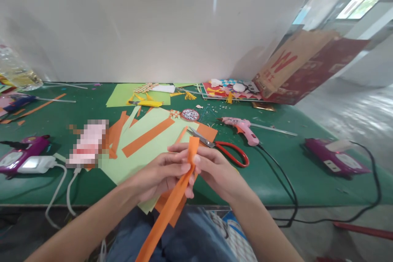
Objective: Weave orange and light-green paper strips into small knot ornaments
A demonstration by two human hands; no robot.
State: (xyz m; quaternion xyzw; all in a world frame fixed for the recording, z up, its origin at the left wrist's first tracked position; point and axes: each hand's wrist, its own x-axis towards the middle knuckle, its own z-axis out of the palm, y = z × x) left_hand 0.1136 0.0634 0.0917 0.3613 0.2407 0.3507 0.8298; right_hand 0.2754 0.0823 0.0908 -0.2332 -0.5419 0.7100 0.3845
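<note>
Between my two hands is a long orange paper strip (167, 208), pinched near its upper end. My left hand (164, 172) grips it from the left with thumb and fingers closed. From the right, my right hand (216, 170) pinches the same strip, its thumb pressed on the paper. The strip slants down toward my lap. Red-handled scissors (231, 153) lie just beyond my right hand, blades partly apart. Under and beyond my left hand are pale green paper sheets (115, 172) with a cut orange strip (147, 137) on top.
A pink glue gun (242, 129) with a black cord lies to the right. Purple power strips (336, 157) sit at both sides. A yellow cutter (145, 103), a round patterned piece (189, 115) and a paper bag (294, 61) stand or lie farther back, before a white panel (153, 28).
</note>
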